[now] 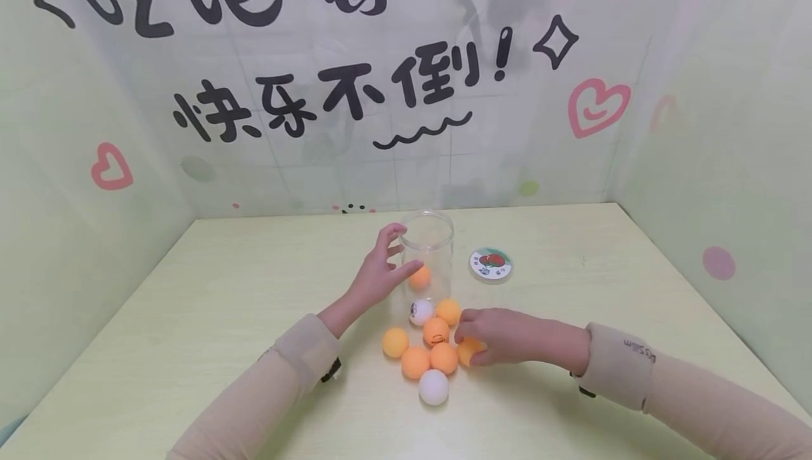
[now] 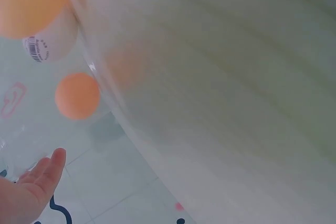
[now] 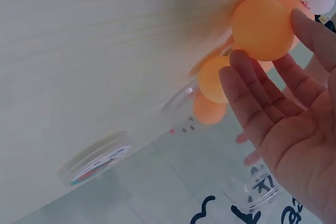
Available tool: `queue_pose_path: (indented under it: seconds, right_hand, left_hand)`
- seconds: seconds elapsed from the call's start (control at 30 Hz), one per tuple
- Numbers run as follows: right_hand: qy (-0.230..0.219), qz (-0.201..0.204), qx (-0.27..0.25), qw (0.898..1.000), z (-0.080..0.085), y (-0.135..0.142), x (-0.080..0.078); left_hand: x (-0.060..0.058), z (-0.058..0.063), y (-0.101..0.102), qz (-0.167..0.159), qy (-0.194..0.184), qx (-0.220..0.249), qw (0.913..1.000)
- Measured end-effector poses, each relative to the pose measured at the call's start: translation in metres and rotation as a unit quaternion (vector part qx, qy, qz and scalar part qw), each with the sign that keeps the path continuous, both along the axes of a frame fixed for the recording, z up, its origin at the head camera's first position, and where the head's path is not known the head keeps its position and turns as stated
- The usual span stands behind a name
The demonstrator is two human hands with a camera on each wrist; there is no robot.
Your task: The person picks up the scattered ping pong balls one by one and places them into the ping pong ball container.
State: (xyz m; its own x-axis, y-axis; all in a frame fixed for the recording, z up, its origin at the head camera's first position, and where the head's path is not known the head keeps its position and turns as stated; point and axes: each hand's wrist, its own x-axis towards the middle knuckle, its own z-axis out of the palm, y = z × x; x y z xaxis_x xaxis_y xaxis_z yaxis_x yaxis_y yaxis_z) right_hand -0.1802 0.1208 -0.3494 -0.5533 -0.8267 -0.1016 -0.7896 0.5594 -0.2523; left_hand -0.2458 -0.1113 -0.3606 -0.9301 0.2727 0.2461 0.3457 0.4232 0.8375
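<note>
A clear plastic jar [image 1: 438, 252] stands upright on the table with one orange ping-pong ball [image 1: 420, 277] inside. My left hand [image 1: 373, 273] holds the jar from the left, thumb across its front and fingers near the rim. Just in front, my right hand [image 1: 510, 334] pinches a yellow-orange ping-pong ball [image 3: 262, 28] between thumb and fingertips. That ball sits at the right edge of a loose cluster of several orange and yellow-orange balls [image 1: 415, 362]. A printed white ball [image 1: 421, 312] lies closest to the jar, and a plain white ball [image 1: 434, 387] is at the near end.
A round lid [image 1: 491, 264] with a red and green picture lies flat to the right of the jar. Behind the pale wooden table [image 1: 254, 256] hangs a printed curtain [image 1: 304, 171], and light walls stand on both sides.
</note>
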Motion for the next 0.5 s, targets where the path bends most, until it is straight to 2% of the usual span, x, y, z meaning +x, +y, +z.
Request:
queue_pose_path:
  seconds: [0.33, 0.5]
  right_hand:
    - [-0.027, -0.028, 0.012, 0.999, -0.0012, -0.0011, 0.0014]
    - [-0.020, -0.031, 0.016, 0.999, 0.0021, -0.0003, 0.0002]
  left_hand:
    - [0.0006, 0.0003, 0.0000, 0.000, 0.000, 0.000, 1.0000]
    - [0.0018, 0.0009, 0.0001, -0.001, 0.000, 0.004, 1.0000]
